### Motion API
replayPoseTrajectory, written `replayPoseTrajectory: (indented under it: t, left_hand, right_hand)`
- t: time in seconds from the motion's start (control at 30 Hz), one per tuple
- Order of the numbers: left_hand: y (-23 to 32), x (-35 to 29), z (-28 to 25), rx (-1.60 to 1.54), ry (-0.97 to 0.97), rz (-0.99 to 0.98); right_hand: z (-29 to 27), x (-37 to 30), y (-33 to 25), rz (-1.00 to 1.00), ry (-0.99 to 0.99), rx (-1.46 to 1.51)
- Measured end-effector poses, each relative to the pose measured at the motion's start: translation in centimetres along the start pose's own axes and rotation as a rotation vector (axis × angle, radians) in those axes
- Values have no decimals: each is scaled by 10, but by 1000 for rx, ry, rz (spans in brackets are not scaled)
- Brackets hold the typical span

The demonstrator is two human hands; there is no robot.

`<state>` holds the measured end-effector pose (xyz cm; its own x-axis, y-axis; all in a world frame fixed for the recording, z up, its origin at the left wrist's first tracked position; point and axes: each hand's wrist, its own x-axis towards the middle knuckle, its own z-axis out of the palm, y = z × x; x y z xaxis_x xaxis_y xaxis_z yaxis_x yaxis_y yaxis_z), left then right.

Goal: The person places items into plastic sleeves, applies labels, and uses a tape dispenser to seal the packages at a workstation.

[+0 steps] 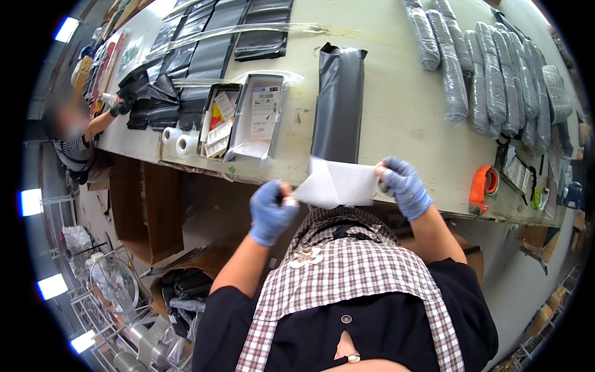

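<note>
Both gloved hands hold a white sheet (338,184) over the near edge of the counter (396,118). The left hand (271,211), at seven o'clock from the sheet, has its grip pinched shut on the sheet's left corner. The right hand (403,186), at three o'clock, has its grip closed on the right edge. A grey bag (338,105) lies at twelve o'clock, an orange tape dispenser (482,187) at three o'clock.
</note>
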<state>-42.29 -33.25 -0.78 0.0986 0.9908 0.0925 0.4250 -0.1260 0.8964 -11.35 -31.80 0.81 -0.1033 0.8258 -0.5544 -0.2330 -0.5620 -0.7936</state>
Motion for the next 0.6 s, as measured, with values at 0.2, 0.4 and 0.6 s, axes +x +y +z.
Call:
replayPoseTrajectory:
  t: [0.2,0.4,0.6]
  left_hand:
    - [-103,-50,-129,948,-225,-572]
    - [-98,-53,-124,984,-465,-727]
    - [-13,-2,-45,610,-115,-19]
  right_hand:
    - [-36,30,-32,-963,208,-474]
    - [-18,107,-19,-1228,25,-1263]
    - [38,92,-15,-878,42,-1389]
